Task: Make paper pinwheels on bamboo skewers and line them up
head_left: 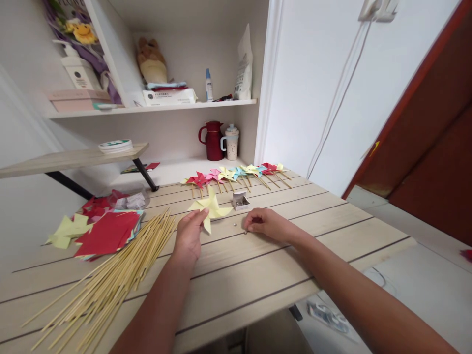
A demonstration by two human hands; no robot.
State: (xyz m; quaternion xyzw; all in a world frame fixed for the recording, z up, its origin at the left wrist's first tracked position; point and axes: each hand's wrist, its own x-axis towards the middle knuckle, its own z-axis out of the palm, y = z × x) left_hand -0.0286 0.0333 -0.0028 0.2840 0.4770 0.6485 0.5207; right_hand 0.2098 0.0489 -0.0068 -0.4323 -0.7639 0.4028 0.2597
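Observation:
A pale yellow paper pinwheel (214, 208) without a stick is pinched between the thumb and fingers of my left hand (191, 231), a little above the table. My right hand (261, 221) rests low over the tabletop with its fingers curled together. Whatever its fingertips pinch, if anything, is hidden. Two tiny metal pushpins (235, 224) lie close to those fingertips. Just behind them stands a small open box (241, 206) with more metal pins inside.
Thin wooden sticks (129, 265) lie in a heap at left, beside stacked red paper sheets (108, 233) and a yellow paper piece (69, 231). Finished pinwheels (226, 174) on sticks line the table's back. A red jug (214, 141) and a cup (232, 142) stand behind.

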